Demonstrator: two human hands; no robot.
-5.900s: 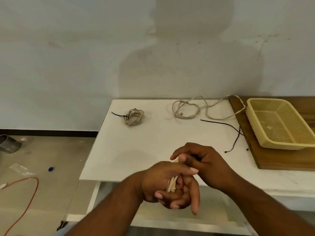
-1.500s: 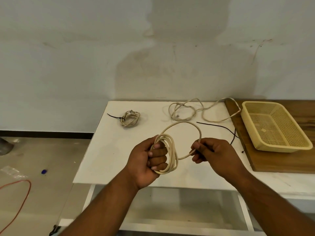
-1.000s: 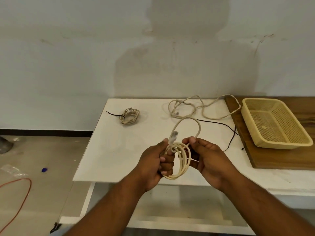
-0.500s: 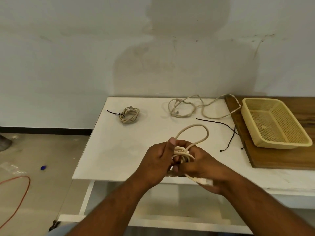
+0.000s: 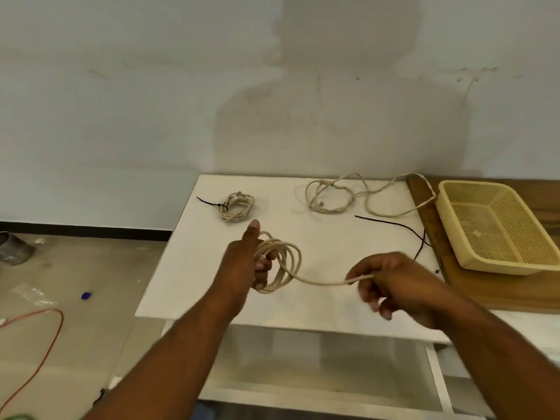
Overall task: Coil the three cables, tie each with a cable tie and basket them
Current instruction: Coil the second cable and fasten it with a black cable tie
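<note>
My left hand [image 5: 242,265] grips several loops of a beige cable [image 5: 288,262] above the white table [image 5: 188,268], thumb pointing up. A free length of this cable runs right to my right hand [image 5: 391,283], which pinches it near its end. A second beige cable [image 5: 237,206], coiled and tied with a black cable tie, lies at the table's back left. The third beige cable [image 5: 342,198] lies loose and tangled at the back. Two black cable ties [image 5: 406,228] lie to its right. The yellow basket [image 5: 448,231] stands on a wooden board at the right.
The wooden board [image 5: 472,292] lies beside the table on the right. A grey wall rises directly behind the table. On the floor at left lie an orange cord [image 5: 51,331], a small blue object [image 5: 86,295] and a metal can [image 5: 13,251].
My hands, pressed together round the coil half a second ago, have drawn apart. The right hand has pulled a length of cable out to the right while the left keeps the loops.
</note>
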